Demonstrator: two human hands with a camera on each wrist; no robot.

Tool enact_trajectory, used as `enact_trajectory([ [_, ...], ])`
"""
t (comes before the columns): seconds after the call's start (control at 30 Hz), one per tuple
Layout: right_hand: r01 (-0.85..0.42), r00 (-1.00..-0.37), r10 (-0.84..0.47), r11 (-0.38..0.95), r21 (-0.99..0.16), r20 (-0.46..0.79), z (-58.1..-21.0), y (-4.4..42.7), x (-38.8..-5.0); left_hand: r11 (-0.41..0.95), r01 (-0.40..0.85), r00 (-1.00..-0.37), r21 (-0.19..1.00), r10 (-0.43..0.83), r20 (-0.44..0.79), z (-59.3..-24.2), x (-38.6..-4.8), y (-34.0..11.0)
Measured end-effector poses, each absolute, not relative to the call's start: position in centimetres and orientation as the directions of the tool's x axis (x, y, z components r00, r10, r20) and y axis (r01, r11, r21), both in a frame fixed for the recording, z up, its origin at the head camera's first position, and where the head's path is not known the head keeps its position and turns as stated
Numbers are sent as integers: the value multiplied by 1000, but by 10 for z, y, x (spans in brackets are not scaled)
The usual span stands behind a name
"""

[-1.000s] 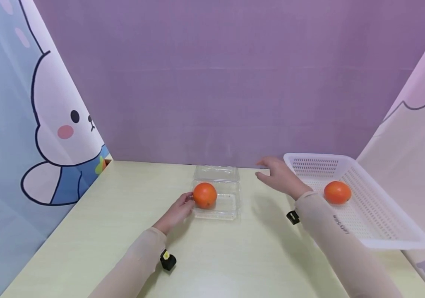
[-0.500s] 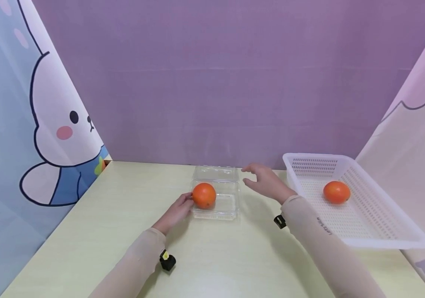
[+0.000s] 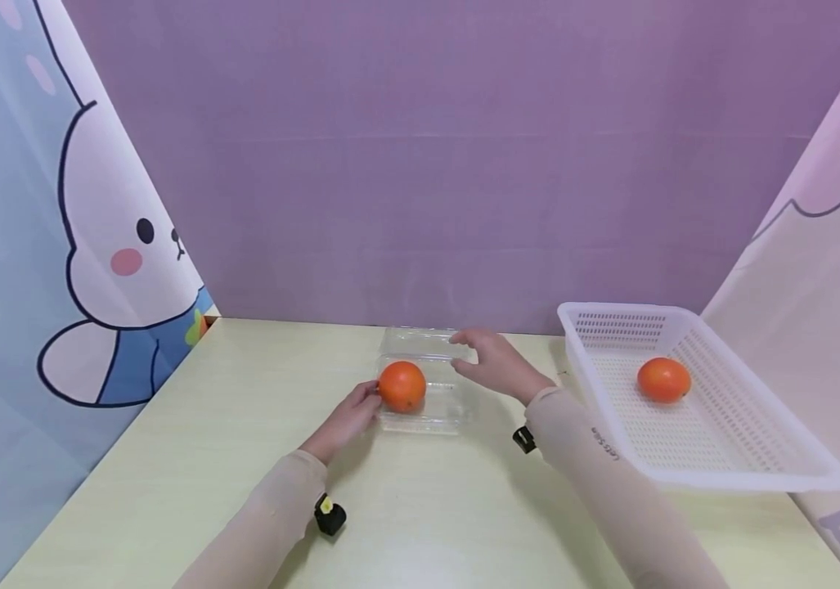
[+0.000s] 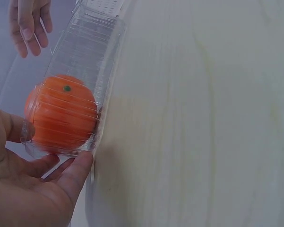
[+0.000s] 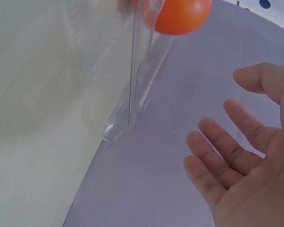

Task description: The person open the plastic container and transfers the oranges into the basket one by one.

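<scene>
A clear plastic clamshell box [image 3: 443, 409] lies on the table with its lid [image 3: 420, 341] folded back toward the purple curtain. In its left half sits an orange [image 3: 402, 387]; a green stem spot shows in the left wrist view. My left hand [image 3: 349, 421] grips the box's left end, thumb at the rim and fingers at the side [image 4: 61, 177]. My right hand [image 3: 496, 364] hovers by the box's right side, near the lid, with fingers spread and relaxed; it holds nothing in the right wrist view [image 5: 245, 161].
On the right stands a white slotted plastic basket [image 3: 751, 483] holding a second, oval orange fruit [image 3: 664, 380]. A purple curtain [image 3: 420, 164] hangs at the table's back edge, and printed curtains [image 3: 132, 343] flank both sides. Pale wood-look tabletop [image 3: 420, 515] lies in front.
My right hand has moved left, away from the basket, to the lid's right side. My left hand, the box and the orange have stayed in place.
</scene>
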State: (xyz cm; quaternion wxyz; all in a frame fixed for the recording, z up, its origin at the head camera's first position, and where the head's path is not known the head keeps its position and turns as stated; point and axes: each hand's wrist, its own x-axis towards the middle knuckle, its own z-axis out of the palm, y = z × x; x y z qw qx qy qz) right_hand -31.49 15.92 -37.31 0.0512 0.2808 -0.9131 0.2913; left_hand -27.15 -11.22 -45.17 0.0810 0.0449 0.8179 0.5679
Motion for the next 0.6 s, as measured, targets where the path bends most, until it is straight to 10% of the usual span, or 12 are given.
enact_trajectory([
  [0.6,-506,-853,-491,691,-517,179,-390,127,-320,369,2,-985,930,162,-62,-454,-273,-112],
])
